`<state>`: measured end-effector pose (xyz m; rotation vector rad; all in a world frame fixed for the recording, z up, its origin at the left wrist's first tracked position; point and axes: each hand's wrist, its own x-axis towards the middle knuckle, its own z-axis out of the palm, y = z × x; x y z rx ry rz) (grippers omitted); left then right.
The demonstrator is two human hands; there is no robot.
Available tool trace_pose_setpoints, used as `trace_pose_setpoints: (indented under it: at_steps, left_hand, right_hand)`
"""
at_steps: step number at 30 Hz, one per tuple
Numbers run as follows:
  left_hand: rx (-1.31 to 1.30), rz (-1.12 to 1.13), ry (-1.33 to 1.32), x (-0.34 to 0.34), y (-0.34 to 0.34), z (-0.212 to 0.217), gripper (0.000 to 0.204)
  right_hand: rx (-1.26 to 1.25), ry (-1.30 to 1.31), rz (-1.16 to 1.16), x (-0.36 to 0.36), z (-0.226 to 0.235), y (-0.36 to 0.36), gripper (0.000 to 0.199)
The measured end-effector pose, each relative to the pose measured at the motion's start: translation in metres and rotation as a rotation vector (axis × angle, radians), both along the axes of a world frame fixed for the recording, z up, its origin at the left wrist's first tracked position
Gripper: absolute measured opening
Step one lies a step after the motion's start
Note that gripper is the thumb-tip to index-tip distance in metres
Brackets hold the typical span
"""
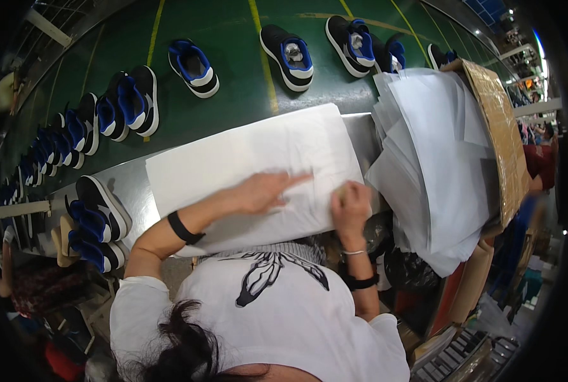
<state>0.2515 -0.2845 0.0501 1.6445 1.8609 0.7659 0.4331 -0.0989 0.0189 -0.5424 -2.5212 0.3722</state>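
A broad stack of white tissue paper [233, 149] lies in front of me, its top sheet creased at the right. My left hand [263, 193] rests over the middle of the stack, palm down, its index finger stretched out to the right and nothing seen in it. Above the paper's right edge my right hand [352, 205] is closed, fingers curled together. Something small and yellowish may be at its fingertips, but blur hides what it is.
On the green conveyor belt [233, 76] beyond stand several black shoes [193, 67] with blue linings and white soles. A shoe pair [98, 223] sits at my left. To my right, thin whitish sheets [446, 153] lean by a cardboard box [497, 140]. A black plastic bag [411, 270] hangs below.
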Motion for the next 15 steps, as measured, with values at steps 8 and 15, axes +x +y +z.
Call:
trace_pose_setpoints:
  at_steps: [8,15]
  left_hand:
    - [0.056,0.116,0.143,0.021,-0.009,-0.020,0.042]
    - [-0.116,0.463,0.050,0.035,0.024,-0.028,0.033]
  right_hand:
    - [0.131,0.118,0.191,0.004,0.019,-0.023,0.014]
    - [0.004,0.167,0.523,-0.005,0.012,-0.088,0.014]
